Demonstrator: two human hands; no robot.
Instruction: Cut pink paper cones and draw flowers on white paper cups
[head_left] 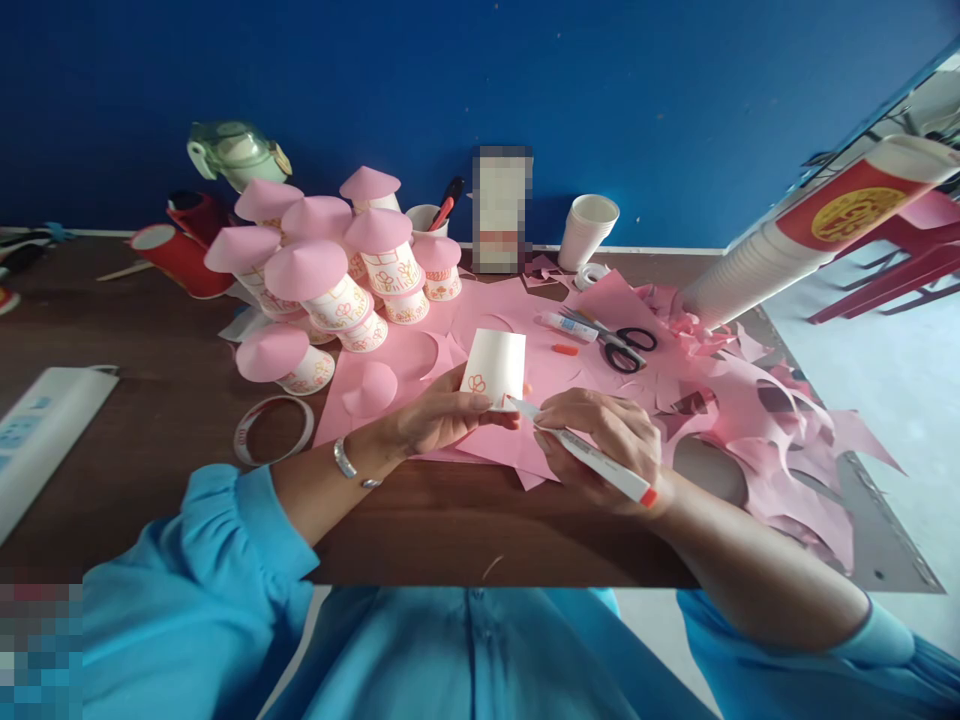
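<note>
In my left hand [442,408] is a white paper cup [495,358], turned on its side, with a flower drawn in orange-red near one edge. The fingers wrap its lower part. My right hand [600,440] grips a white marker [604,465] with a red end, its tip at the cup's surface beside a short orange-red stroke. An orange-red marker cap [565,350] lies on the pink paper [480,310] beyond my hands. Close by are scissors [619,345] with black handles and a glue stick [568,326].
Decorated cups with pink cone roofs [306,270] stand grouped at the left back. A tape roll [274,430] lies left of my forearm. Pink paper scraps [772,430] and a long stack of cups [795,240] are at the right. More white cups [589,230] stand near the blue wall.
</note>
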